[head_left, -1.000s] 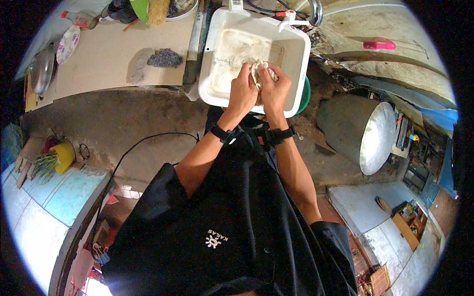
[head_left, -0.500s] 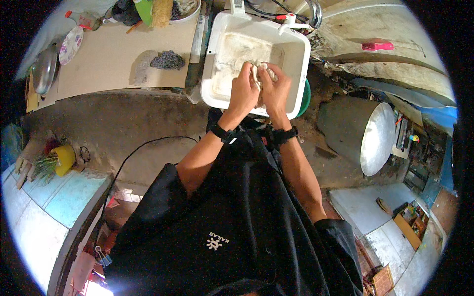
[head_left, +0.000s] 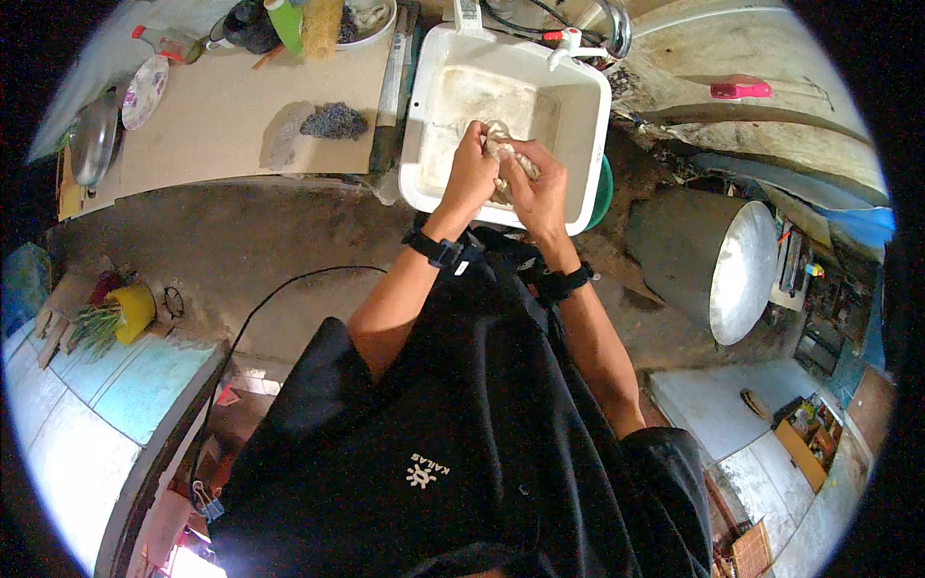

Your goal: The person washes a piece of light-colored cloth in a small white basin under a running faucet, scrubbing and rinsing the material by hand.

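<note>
Over the near part of a white sink basin (head_left: pixel 409 144), both hands grip a bunched, off-white, wet-looking rag (head_left: pixel 498 132). My left hand (head_left: pixel 468 178) is closed around its left side. On the other side, my right hand (head_left: pixel 540 193) pinches and presses it, with the fingers bent toward the left hand. Much of the rag is hidden by the fingers. The basin floor below looks stained, and a white tap with a red mark (head_left: pixel 568 48) stands at its far right corner.
On the left, a cardboard-coloured counter (head_left: pixel 202 135) holds a dark grey fuzzy clump (head_left: pixel 334 120) beside a wet patch, a plate (head_left: pixel 145 91) and a bottle (head_left: pixel 169 44). A pink brush (head_left: pixel 740 90) lies right. A large metal pot (head_left: pixel 742 270) and green bucket (head_left: pixel 603 193) stand near.
My right hand has turned and shifted its fingers over the rag, nearer the left hand. The rag has a different bunched shape. The whole view has slid slightly.
</note>
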`<state>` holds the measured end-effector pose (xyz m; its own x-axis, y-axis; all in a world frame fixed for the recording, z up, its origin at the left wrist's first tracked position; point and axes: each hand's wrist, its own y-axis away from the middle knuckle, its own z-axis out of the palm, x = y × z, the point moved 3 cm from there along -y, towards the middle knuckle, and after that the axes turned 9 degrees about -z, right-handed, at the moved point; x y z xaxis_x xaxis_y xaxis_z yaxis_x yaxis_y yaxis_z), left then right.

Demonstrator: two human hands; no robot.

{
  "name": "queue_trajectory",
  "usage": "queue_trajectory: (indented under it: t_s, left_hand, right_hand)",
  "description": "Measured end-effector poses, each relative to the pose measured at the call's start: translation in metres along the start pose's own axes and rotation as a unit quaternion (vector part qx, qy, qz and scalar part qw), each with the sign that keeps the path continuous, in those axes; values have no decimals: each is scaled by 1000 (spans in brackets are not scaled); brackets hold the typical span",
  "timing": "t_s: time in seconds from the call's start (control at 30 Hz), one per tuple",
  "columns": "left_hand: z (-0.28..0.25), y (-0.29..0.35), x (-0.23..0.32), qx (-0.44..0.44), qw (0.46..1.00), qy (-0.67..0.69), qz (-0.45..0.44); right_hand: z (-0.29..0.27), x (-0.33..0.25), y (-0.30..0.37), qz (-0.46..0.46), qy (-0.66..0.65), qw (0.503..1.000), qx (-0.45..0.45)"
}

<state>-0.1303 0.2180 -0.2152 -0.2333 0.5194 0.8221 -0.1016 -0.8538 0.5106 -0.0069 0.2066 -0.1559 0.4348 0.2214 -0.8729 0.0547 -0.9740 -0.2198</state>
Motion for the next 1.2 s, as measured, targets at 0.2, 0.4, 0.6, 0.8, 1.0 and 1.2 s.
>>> queue_trajectory:
  t_s: [0.2, 0.4, 0.6, 0.8, 1.0, 1.2]
  left_hand:
    - [28, 28, 24, 67, 975, -201, 68]
    - [44, 21, 7, 25, 997, -66, 15]
    - [52, 20, -7, 47, 981, -179, 52]
    - [61, 13, -11, 24, 995, -16, -93]
    - [55, 3, 11, 50, 989, -131, 40]
    - [49, -9, 9, 20, 996, 86, -29]
  right_hand:
    - [-8, 17, -10, 134, 45, 988, 59]
    - [-34, 31, 2, -35, 22, 999, 32]
    - [-43, 35, 14, 31, 35, 998, 37]
    - [-49, 35, 2, -3, 35, 999, 15]
    - [-49, 30, 6, 82, 58, 994, 33]
    - [-56, -3, 13, -7, -12, 1000, 2]
